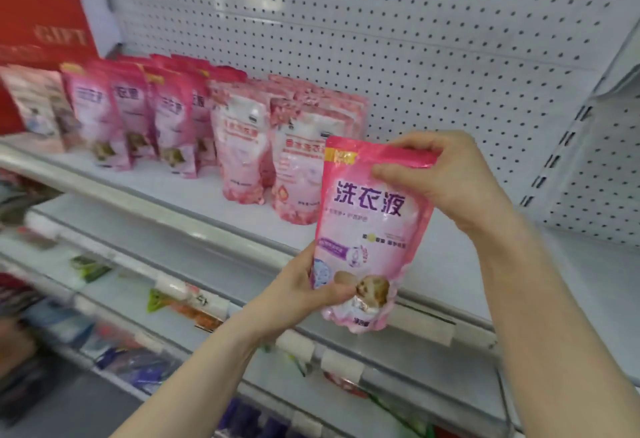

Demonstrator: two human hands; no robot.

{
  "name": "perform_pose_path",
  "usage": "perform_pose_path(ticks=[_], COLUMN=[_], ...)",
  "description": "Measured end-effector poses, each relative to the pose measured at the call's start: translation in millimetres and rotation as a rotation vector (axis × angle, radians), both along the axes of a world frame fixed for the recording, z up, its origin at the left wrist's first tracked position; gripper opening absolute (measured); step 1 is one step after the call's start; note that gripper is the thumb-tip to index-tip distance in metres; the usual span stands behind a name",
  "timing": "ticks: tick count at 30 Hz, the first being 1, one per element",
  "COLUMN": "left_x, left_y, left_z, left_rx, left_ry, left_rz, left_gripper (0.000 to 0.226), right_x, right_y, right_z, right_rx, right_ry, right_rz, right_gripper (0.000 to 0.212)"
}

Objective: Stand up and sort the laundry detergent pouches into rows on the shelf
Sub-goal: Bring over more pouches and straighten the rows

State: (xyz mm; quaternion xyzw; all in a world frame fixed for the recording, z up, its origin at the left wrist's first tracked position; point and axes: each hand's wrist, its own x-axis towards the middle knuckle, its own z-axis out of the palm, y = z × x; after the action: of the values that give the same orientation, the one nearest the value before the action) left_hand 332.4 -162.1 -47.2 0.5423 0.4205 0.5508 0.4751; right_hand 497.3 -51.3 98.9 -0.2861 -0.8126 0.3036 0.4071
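I hold a pink detergent pouch (pixel 367 230) upright in front of the white shelf (pixel 450 264). My right hand (pixel 450 178) pinches its top edge, and my left hand (pixel 304 292) grips its lower left corner, thumb on the front. On the shelf stand rows of matching dark pink pouches (pixel 138 115) at the left. Beside them, just behind the held pouch, stand paler pink pouches (pixel 270 147).
The white pegboard back wall (pixel 415 39) rises behind the shelf. A red gift box (pixel 45 15) stands at the far left. Lower shelves (pixel 173 316) hold assorted packets and price tags. The shelf to the right of the pouches is bare.
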Motion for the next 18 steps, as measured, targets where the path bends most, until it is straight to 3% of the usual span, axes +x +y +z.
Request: perform_pose_path(ticks=[4,7,10,15,18], left_x=[-75,-132,-193,-288,-335], left_y=[-26,-42,-48,-27,-7], left_z=[1,15,35,63,79], left_rx=[-0.023,-0.035,-0.003,0.182,0.265], left_ry=[0.057,0.139,0.348,0.559,0.695], left_rz=[0.090,0.116,0.229,0.652,0.797], left_gripper=[0.057,0.062,0.064,0.032,0.026], right_x=[-79,-131,-177,-246,-283], right_y=[-14,-19,-16,2,16], right_z=[7,5,6,15,15], right_rx=[0.135,0.133,0.123,0.134,0.151], right_ry=[-0.124,-0.049,0.013,0.089,0.083], right_rz=[0.019,0.020,0.027,0.033,0.043], right_gripper=[0.012,0.010,0.011,0.013,0.011])
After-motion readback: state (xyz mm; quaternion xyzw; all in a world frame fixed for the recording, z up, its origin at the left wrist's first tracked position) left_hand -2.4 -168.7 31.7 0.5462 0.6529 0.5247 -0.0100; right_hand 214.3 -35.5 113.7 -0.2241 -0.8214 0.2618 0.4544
